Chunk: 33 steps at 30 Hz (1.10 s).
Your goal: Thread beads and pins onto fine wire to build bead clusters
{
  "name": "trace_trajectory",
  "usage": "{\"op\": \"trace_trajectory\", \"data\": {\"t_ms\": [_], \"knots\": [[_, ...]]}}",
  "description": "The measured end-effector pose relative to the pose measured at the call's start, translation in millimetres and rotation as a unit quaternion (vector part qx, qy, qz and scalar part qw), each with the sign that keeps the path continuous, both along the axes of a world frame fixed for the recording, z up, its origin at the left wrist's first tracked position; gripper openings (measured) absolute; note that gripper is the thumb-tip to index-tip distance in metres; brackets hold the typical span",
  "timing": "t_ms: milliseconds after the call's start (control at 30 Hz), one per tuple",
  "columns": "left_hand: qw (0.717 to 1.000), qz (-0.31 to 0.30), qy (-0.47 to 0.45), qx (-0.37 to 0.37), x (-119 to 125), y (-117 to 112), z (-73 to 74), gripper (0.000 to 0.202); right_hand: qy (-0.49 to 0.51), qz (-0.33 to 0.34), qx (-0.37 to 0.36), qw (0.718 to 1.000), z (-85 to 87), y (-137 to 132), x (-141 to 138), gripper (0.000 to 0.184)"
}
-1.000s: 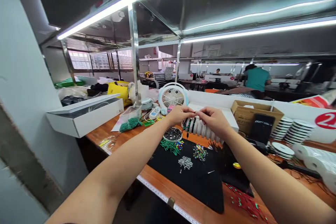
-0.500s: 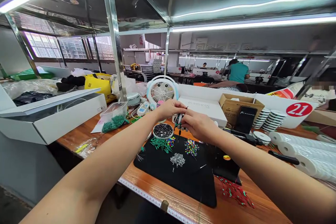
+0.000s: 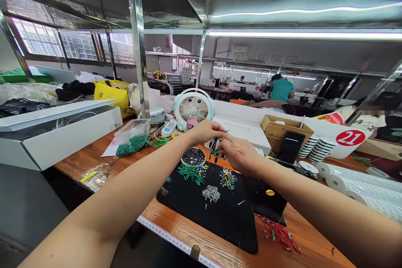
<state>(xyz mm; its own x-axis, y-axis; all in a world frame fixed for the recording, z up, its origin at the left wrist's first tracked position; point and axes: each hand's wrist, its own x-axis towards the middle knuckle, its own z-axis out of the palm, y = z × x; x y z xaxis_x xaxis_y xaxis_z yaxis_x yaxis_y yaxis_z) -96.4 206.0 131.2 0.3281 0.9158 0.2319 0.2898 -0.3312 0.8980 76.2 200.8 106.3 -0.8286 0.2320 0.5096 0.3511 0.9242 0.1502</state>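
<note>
- Left hand [image 3: 211, 130]: thumb and fingers drawn together in pinch. Right hand [image 3: 239, 153]: fingers curled inward, meeting left at fingertips.
- Both appear to grip thin dark strands [image 3: 215, 159], hanging below hands near rear of flat black mat [image 3: 220, 220]; exact hold too small to tell.
- Slip risk. Cause: eased fingertip pressure on thin material.
- Snag risk. Cause: loose strand ends near shallow round white dish [image 3: 201, 164].
- Mixing risk if part drops. Cause: multicoloured bead pile [image 3: 228, 179] and small silver metal-fitting pile [image 3: 211, 193] lie loose, undivided.
</note>
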Motion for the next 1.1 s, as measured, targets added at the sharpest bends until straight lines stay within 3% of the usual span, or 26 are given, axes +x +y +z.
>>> {"op": "trace_trajectory", "data": {"t_ms": [100,200,300,467,733,933,1100], "knots": [[1.000,-0.002,0.004,0.003,-1.3,1.2,-1.0,0.009,0.079,0.040,-0.111,0.990,7.5,-6.6,-5.4,0.011],[1.000,-0.004,0.005,0.004,-3.2,4.7,-4.2,0.008,0.111,0.008,-0.137,0.984,16.1,-9.4,-9.1,0.010],[1.000,-0.012,0.001,0.000,-4.0,6.5,-5.8,0.009,0.048,-0.042,-0.091,0.994,17.7,-6.5,-8.5,0.014],[1.000,-0.012,-0.011,-0.010,-2.6,4.6,-3.6,0.010,-0.020,-0.039,0.001,0.999,8.8,-3.1,-7.3,0.019],[0.999,-0.011,-0.041,-0.026,-0.5,7.0,-6.8,0.008,-0.103,-0.074,0.163,0.978,3.3,-12.0,-16.0,0.018],[0.998,-0.018,-0.048,-0.035,-1.7,7.9,-8.3,0.009,-0.116,-0.063,0.209,0.969,-0.1,-8.1,-16.2,0.021],[0.998,-0.012,-0.051,-0.041,-0.8,7.2,-7.1,0.007,-0.120,-0.045,0.205,0.970,2.7,-6.6,-14.9,0.023]]}}
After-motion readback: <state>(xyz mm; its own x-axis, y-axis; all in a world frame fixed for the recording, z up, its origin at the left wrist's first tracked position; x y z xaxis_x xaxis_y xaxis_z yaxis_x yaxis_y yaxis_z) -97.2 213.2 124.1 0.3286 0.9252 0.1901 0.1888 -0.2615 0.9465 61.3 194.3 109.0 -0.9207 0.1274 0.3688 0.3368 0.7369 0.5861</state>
